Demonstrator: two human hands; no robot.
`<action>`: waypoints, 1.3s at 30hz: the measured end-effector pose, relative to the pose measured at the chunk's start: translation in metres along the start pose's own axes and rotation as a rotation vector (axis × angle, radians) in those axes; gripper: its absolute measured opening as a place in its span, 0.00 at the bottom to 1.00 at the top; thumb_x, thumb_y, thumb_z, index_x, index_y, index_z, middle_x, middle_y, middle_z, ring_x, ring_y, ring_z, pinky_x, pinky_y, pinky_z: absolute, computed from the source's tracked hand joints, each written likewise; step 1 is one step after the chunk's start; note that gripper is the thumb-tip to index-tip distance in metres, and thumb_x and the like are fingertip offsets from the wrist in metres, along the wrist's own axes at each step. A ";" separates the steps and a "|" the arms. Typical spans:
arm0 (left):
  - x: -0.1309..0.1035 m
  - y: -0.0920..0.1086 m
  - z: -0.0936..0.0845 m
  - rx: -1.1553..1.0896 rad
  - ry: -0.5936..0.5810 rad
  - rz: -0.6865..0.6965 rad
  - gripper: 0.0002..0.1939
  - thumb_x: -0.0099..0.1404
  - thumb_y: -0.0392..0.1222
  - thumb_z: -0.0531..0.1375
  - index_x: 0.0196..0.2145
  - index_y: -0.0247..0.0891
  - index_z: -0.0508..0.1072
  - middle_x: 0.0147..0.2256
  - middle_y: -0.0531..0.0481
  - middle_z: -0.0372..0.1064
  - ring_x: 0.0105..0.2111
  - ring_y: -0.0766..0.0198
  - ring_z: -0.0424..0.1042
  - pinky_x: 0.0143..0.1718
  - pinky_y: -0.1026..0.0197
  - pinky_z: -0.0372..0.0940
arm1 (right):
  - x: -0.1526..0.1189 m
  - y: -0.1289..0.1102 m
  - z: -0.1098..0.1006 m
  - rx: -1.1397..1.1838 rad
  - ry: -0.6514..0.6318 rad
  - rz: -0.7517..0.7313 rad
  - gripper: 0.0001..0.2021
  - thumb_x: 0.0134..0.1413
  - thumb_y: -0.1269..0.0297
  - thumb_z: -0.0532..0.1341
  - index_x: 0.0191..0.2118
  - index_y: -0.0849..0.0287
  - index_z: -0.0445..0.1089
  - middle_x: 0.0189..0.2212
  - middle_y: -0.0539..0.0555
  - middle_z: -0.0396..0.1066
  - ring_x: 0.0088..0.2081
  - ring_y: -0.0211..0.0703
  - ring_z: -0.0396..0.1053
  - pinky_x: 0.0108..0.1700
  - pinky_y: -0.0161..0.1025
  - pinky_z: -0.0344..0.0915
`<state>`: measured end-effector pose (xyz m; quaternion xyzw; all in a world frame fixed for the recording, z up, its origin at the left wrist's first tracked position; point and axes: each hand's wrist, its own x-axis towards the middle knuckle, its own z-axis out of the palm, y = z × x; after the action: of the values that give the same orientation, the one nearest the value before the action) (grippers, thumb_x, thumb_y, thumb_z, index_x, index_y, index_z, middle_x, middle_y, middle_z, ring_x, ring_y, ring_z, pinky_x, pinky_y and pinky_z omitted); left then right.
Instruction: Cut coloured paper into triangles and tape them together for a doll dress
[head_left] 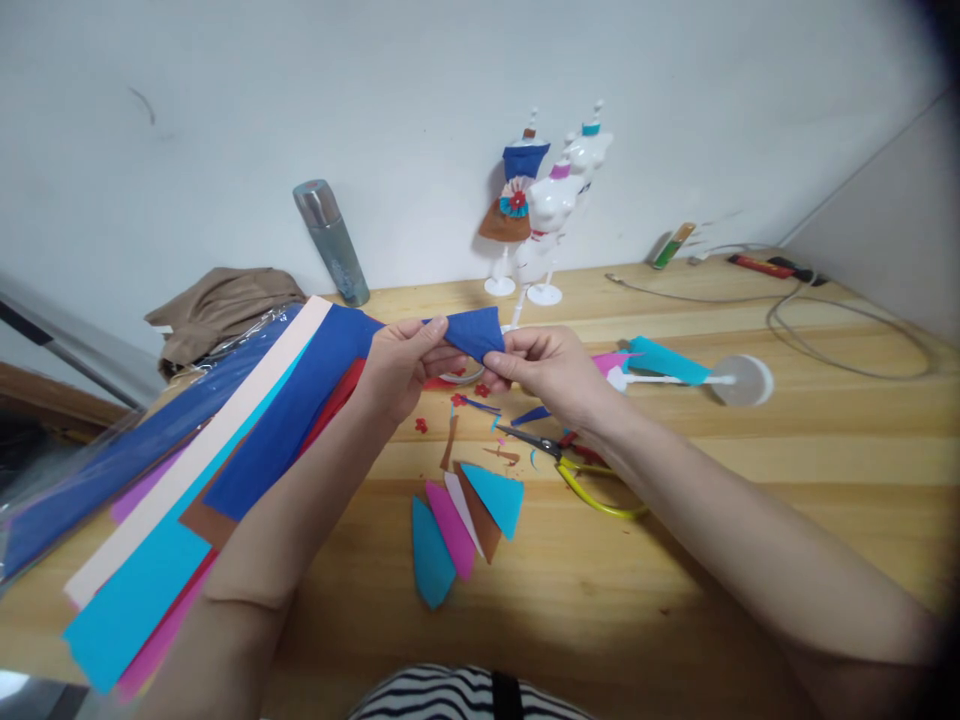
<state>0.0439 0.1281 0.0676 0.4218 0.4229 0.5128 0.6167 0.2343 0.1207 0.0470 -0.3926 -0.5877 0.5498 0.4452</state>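
Observation:
A small piece of blue paper (471, 330) is stretched between my two hands above the middle of the table. My left hand (411, 362) pinches its left part. At its lower right corner, my right hand (541, 368) grips it between thumb and fingers. Below lie several cut paper pieces (491, 495) in turquoise, pink and brown, fanned out. Scissors with yellow handles (592, 480) rest under my right forearm. Small red flowers (421, 426) and paper scraps are scattered beneath my hands.
Long coloured paper strips (150, 580) lie at the left, beside a brown cloth (225, 310) and a flask (331, 245). Small mannequins (555, 205) stand at the back; another lies with its base (742, 380) at the right. A cable (795, 310) curls near a green-labelled tube (673, 247).

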 end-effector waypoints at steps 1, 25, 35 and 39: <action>0.000 0.001 0.000 -0.005 -0.001 0.003 0.14 0.60 0.47 0.74 0.30 0.32 0.80 0.28 0.44 0.81 0.31 0.60 0.82 0.36 0.62 0.78 | 0.000 0.000 0.000 0.000 0.007 0.000 0.17 0.44 0.48 0.77 0.23 0.55 0.76 0.23 0.50 0.76 0.24 0.37 0.68 0.31 0.38 0.69; -0.002 -0.013 0.002 0.220 -0.021 0.161 0.25 0.51 0.59 0.76 0.17 0.36 0.74 0.17 0.52 0.68 0.18 0.73 0.61 0.23 0.66 0.57 | -0.003 -0.001 0.005 -0.071 0.005 -0.047 0.16 0.46 0.45 0.75 0.30 0.53 0.78 0.27 0.52 0.77 0.29 0.43 0.71 0.33 0.41 0.70; -0.008 -0.011 0.009 0.354 -0.017 0.230 0.26 0.55 0.57 0.73 0.15 0.37 0.71 0.15 0.54 0.64 0.18 0.72 0.58 0.23 0.65 0.54 | 0.000 0.006 0.005 -0.041 0.120 -0.034 0.16 0.44 0.47 0.74 0.25 0.53 0.75 0.22 0.50 0.74 0.25 0.40 0.65 0.28 0.39 0.63; -0.005 -0.012 0.004 0.286 0.002 0.241 0.27 0.55 0.58 0.74 0.15 0.37 0.71 0.16 0.53 0.66 0.18 0.73 0.59 0.22 0.66 0.55 | -0.001 0.004 0.007 0.001 0.080 -0.032 0.13 0.44 0.49 0.75 0.29 0.52 0.79 0.26 0.52 0.77 0.27 0.42 0.69 0.30 0.41 0.67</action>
<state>0.0503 0.1216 0.0577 0.5523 0.4383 0.5180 0.4843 0.2278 0.1182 0.0426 -0.4048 -0.5753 0.5269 0.4771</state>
